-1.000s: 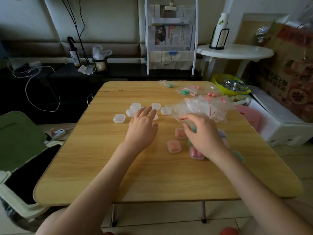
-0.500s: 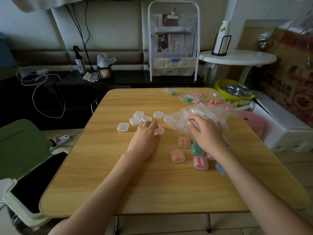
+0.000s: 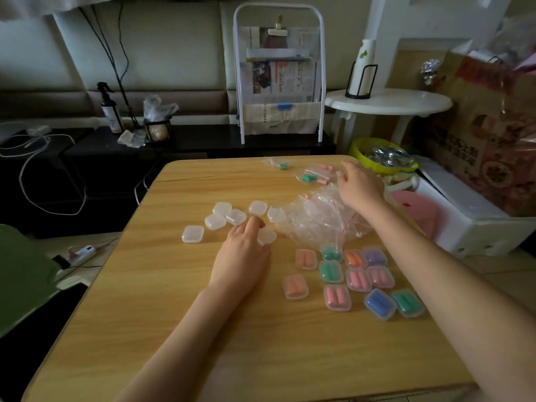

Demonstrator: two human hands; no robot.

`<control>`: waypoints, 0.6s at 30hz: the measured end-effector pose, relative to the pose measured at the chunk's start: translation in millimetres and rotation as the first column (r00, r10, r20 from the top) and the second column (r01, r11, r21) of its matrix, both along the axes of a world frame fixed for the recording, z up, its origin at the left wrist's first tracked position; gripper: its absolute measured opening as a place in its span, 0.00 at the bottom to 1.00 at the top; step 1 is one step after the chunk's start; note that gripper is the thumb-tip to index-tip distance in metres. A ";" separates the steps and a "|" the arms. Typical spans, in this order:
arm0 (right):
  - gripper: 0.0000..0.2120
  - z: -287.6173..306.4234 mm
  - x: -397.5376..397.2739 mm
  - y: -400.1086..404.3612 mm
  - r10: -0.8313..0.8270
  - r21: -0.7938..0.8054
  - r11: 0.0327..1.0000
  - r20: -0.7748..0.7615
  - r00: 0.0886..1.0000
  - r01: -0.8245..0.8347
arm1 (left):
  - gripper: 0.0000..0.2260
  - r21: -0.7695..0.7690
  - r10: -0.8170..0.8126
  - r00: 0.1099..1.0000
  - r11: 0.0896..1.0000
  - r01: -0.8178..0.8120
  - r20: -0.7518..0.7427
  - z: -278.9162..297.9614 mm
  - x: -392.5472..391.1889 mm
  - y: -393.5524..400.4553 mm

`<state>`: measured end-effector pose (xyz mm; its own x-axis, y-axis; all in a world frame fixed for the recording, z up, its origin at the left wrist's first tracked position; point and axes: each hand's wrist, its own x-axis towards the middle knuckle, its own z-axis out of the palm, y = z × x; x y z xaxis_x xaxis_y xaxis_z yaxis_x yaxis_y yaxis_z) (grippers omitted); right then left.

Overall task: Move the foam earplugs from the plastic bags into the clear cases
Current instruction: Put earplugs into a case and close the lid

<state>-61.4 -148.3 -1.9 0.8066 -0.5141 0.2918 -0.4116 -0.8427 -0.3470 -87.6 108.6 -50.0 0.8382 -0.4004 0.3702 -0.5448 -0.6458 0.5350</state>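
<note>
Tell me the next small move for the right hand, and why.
Probably close the right hand on the bag of green earplugs just beyond its fingertips and bring it nearer. The left hand already rests at an empty clear case.

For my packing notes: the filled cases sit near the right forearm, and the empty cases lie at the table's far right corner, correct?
Not quite. The head view shows the empty cases left of centre, by the left hand. The filled cases do sit near the right forearm.
</note>
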 end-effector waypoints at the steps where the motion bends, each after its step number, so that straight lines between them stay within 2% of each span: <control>1: 0.19 -1.9 8.7 -6.2 -0.037 0.045 0.998 -0.071 0.997 0.040 | 0.14 -0.004 -0.002 1.000 1.000 0.002 -0.009 -0.7 0.6 -0.8; 4: 0.23 -17.4 34.6 -33.6 -0.107 0.113 0.984 -0.236 0.966 0.136 | 0.14 -0.022 -0.018 1.000 1.000 0.017 -0.008 -3.3 3.7 -3.6; 8: 0.28 -67.9 82.7 -98.1 -0.112 0.079 0.984 -0.417 0.902 0.158 | 0.14 -0.042 -0.039 0.999 0.998 0.040 0.025 -6.2 5.7 -6.2; 10: 0.24 -55.3 72.7 -76.4 -0.061 0.136 0.983 -0.387 0.920 0.123 | 0.14 -0.048 -0.045 0.998 0.998 0.047 0.031 -8.3 7.0 -6.8; 12: 0.16 -34.2 58.8 -48.2 -0.004 0.135 0.990 -0.283 0.959 0.044 | 0.14 -0.056 -0.053 0.998 0.997 0.055 0.041 -10.4 8.5 -6.9; 14: 0.11 -31.6 63.0 -45.6 -0.011 0.129 0.991 -0.162 0.987 0.032 | 0.14 -0.062 -0.058 0.997 0.996 0.061 0.051 -11.6 9.2 -6.9; 18: 0.08 -21.6 72.2 -45.3 -0.013 0.139 0.990 -0.068 0.998 0.023 | 0.13 -0.083 -0.057 0.997 0.995 0.060 0.042 -11.5 9.7 -5.9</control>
